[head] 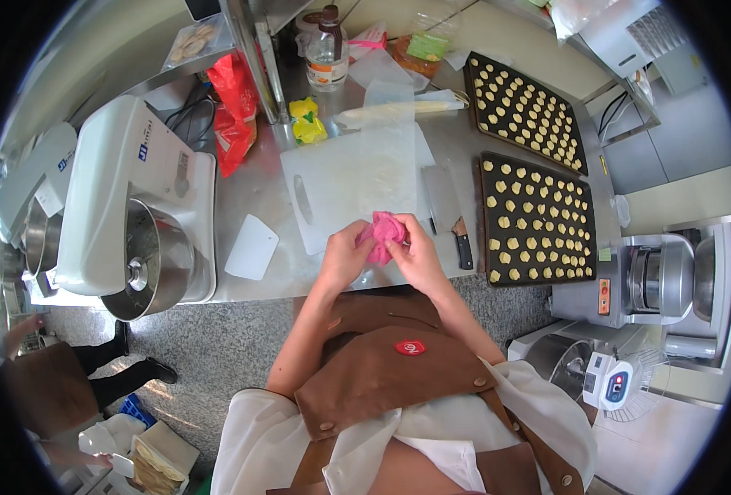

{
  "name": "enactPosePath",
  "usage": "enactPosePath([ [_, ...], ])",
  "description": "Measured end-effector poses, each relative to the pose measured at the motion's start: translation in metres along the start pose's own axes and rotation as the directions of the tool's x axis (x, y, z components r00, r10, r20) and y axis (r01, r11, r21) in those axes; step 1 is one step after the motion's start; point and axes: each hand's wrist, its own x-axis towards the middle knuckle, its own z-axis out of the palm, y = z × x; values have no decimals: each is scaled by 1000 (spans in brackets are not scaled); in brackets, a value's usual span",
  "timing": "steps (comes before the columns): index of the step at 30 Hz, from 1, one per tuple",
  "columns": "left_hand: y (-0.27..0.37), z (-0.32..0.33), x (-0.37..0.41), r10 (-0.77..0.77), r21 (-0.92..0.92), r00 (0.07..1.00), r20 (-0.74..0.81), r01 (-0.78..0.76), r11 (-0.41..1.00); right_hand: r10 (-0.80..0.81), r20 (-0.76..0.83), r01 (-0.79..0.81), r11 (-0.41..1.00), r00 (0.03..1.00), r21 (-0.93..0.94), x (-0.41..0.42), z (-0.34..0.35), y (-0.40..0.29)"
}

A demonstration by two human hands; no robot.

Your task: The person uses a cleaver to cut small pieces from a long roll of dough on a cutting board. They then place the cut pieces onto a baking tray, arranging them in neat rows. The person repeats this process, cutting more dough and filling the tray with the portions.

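Observation:
A crumpled pink cloth [388,230] is bunched between my two hands, close to the table's front edge. My left hand [345,253] grips its left side, and my right hand [416,250] holds the right side with the thumb pressed on it. Just beyond lies a white cutting board [334,170], with a translucent sheet [390,154] over its right part. A cleaver [442,195] and a small black-handled knife [462,244] rest to the right of the board. On the left, a white plastic dough scraper [252,247] lies flat on the steel table.
Two black baking trays [494,216] [480,117] with rows of piped dough stand at right. A white stand mixer [102,185] with a steel bowl [176,241] is at left. Behind are a plastic bottle [328,59] and a red bag [235,105]. Another person [62,377] is at lower left.

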Motion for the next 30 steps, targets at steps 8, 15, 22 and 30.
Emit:
enactPosePath([
  [8, 7, 23, 16, -177, -95, 984, 25, 178, 979, 345, 4, -344, 938, 939, -45, 11, -24, 7],
  [15, 9, 61, 34, -192, -502, 975, 112, 223, 836, 303, -139, -299, 953, 943, 49, 66, -88, 83],
  [22, -49, 38, 61, -306, -242, 952, -15, 294, 925, 130, -324, -237, 919, 937, -316, 216, -203, 146],
  [30, -95, 60, 89, -280, 145, 831, -480, 390, 909, 35, -163, -96, 918, 986, -385, 316, -132, 237],
])
